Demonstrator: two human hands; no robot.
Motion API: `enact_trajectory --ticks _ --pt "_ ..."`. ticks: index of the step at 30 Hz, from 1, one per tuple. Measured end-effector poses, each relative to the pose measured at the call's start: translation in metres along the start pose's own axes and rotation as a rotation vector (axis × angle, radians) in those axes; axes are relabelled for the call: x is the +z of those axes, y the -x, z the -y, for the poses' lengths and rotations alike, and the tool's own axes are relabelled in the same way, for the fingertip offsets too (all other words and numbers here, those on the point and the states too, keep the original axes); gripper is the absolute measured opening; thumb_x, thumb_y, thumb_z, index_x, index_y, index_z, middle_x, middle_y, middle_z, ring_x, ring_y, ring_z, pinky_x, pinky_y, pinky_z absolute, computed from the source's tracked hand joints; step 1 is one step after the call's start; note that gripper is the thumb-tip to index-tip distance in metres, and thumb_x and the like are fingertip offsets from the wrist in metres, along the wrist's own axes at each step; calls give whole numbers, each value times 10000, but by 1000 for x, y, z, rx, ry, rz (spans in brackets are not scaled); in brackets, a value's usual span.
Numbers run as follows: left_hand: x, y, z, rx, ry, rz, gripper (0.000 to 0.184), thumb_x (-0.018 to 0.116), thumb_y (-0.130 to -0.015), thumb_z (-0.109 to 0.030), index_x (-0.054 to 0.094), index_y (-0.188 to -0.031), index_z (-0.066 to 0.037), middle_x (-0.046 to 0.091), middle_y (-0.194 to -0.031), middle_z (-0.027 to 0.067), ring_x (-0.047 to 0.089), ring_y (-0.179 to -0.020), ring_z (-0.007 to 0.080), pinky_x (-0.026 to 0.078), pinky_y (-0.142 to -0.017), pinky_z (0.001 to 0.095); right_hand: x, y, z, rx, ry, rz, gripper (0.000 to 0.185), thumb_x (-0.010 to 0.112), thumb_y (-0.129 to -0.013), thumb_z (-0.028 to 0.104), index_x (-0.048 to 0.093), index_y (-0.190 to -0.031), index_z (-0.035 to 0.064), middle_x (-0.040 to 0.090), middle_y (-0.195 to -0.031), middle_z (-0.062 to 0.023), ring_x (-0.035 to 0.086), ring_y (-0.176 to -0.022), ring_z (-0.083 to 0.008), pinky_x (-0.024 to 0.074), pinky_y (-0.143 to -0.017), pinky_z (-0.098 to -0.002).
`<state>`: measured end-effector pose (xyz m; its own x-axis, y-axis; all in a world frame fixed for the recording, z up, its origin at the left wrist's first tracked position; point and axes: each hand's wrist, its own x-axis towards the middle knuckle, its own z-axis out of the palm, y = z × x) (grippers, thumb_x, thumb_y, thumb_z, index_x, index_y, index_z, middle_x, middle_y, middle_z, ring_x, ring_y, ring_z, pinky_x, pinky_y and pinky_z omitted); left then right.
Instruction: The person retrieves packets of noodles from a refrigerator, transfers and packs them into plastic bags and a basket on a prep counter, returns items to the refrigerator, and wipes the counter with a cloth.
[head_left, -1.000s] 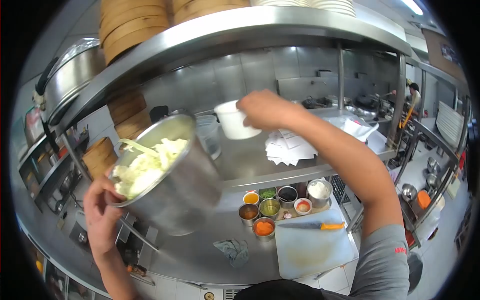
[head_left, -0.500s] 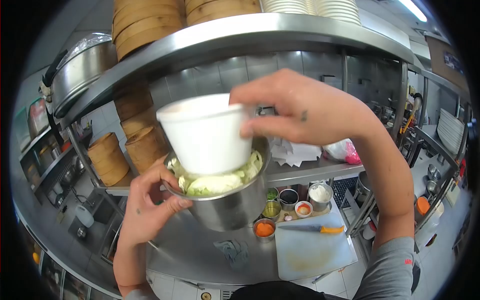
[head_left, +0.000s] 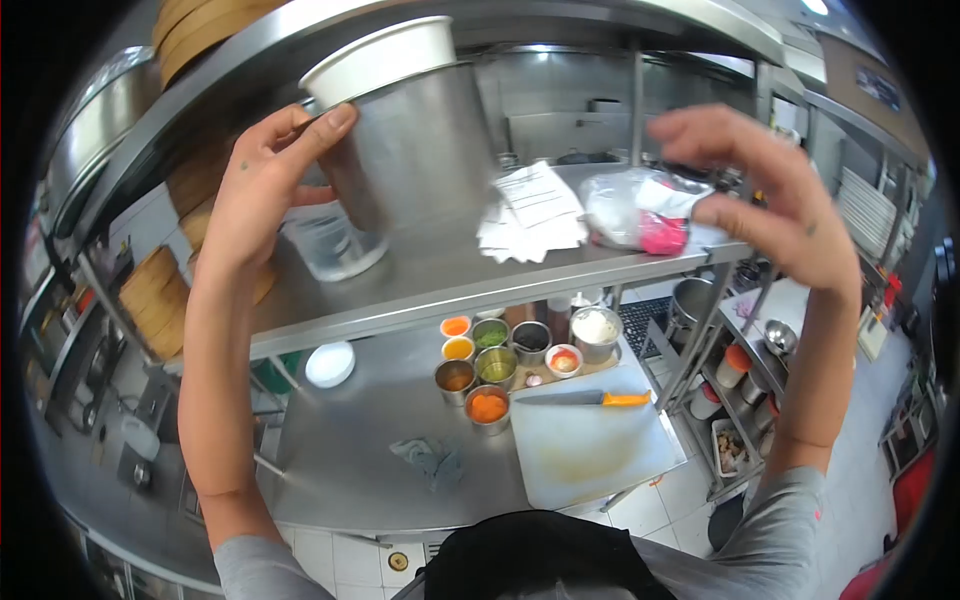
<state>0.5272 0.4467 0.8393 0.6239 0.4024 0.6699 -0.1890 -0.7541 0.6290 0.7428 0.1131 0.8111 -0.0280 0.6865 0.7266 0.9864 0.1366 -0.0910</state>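
Note:
My left hand [head_left: 275,175] grips a tall metal pot [head_left: 425,150] near its rim, thumb pressed on the outside. A white tub [head_left: 385,60] sits in the top of the pot, its upper part standing above the rim. The pot is raised at the level of the metal shelf [head_left: 440,290]; whether its base touches the shelf I cannot tell. What lies in the pot is hidden from this angle. My right hand [head_left: 765,190] is open and away from the pot, slightly blurred, nearest a plastic bag with a pink part [head_left: 635,215].
White paper slips [head_left: 535,215] and a clear plastic container [head_left: 335,245] lie on the shelf. Below, the counter holds several small food pots [head_left: 495,365], a cutting board [head_left: 595,450] with a knife [head_left: 585,398], a cloth [head_left: 430,460] and a white bowl [head_left: 330,365]. Bamboo steamers [head_left: 155,300] stand left.
The pot, with the white tub in it, has been lifted up toward the shelf by my left hand. My right hand has let go of the tub and moved right.

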Motion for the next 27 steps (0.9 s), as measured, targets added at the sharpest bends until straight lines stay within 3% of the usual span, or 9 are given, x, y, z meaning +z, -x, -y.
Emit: enact_trajectory --ticks 2,7,10,11,14,20,22,24,27 --pt "10 -25 13 -3 34 -6 418 735 -912 -480 655 -879 -71 626 -901 33 620 -912 141 564 -819 385 -7 36 -3 114 5 66 403 745 -856 177 647 -1207 5 596 -1378 -173 594 -1243 -256 494 -1031 -395" --pt "45 -82 53 -90 0 -10 469 775 -869 -501 671 -885 -44 622 -887 52 638 -832 181 574 -677 389 -17 133 -3 245 -61 122 368 798 -850 187 673 -1151 14 702 -1195 -140 687 -1073 -303 545 -909 -388" --pt "85 -100 52 -134 -14 -21 507 794 -844 -504 692 -927 -14 641 -884 73 657 -850 205 577 -682 397 -18 192 1 320 -189 188 382 818 -840 183 679 -1142 -6 718 -1154 -162 704 -1066 -327 559 -891 -384" --pt "96 -119 69 -167 28 48 553 798 -835 -510 708 -982 15 678 -953 121 673 -924 242 584 -693 415 -16 207 3 352 -247 214 389 823 -836 179 679 -1143 -12 721 -1147 -170 707 -1068 -334 561 -891 -384" --pt "142 -152 99 -169 -2 24 586 803 -824 -517 712 -1012 31 701 -1011 145 687 -919 267 586 -689 424 -9 242 13 397 -343 175 396 831 -829 166 681 -1141 -26 720 -1147 -193 715 -1049 -348 561 -901 -391" --pt "231 -195 133 -166 -195 195 591 824 -801 -511 722 -1052 14 707 -1007 125 685 -923 247 586 -691 433 -8 293 36 612 -267 26 386 825 -835 157 681 -1138 -34 721 -1137 -184 711 -1044 -346 559 -882 -393" --pt "257 -218 160 -98 -192 318 540 809 -824 -508 723 -1030 -17 691 -1015 102 660 -966 215 587 -717 428 -11 308 42 690 -258 0 382 821 -840 161 682 -1142 -27 724 -1135 -173 711 -1035 -338 559 -870 -390" --pt "274 -214 146 -108 -3 425 478 784 -861 -493 717 -1007 -43 666 -1029 67 633 -947 180 585 -729 404 -13 322 48 730 -221 -5 383 813 -849 169 683 -1154 -23 725 -1129 -168 711 -1000 -317 558 -853 -379" --pt "294 -223 143 -98 10 547 380 745 -921 -432 700 -991 -61 640 -1018 29 604 -992 152 582 -781 374 -13 327 56 813 -216 19 394 811 -850 167 681 -1167 -28 719 -1156 -167 708 -971 -301 559 -846 -370"
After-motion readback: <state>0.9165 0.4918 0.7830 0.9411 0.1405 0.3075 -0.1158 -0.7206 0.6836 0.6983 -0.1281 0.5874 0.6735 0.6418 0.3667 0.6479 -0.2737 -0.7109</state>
